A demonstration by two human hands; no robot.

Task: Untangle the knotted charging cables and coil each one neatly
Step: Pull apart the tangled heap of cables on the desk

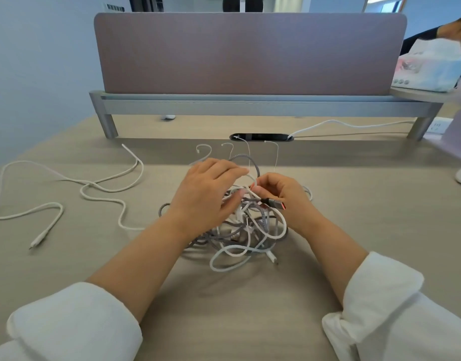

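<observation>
A pale wood-grain tabletop (354, 204) fills the view, backed by a mauve divider panel (250, 53) on a grey metal rail. At its centre lies the knot of charging cables (245, 230), white strands and grey braided ones looped through each other, with several thin ends arching up behind it toward a cable slot (260, 137). Well apart on the left, one white cable (94, 182) sprawls loose across the surface, free of the knot but not coiled.

A person in rolled white sleeves works the pile. The left hand (206, 194) lies over the knot with fingers straight and lightly spread. The right hand (281, 194) is curled, its fingertips pinching a strand at the top of the heap; which cable it belongs to cannot be told. A USB plug (276, 204) with a red insert juts out just below that hand.

The job looks to be at an early stage. The risk from here is a hard pull: with the left hand weighing the pile down, tugging the pinched strand could cinch the loops tighter rather than free them. The red-tipped plug could also snag in a loop and strain its joint.
</observation>
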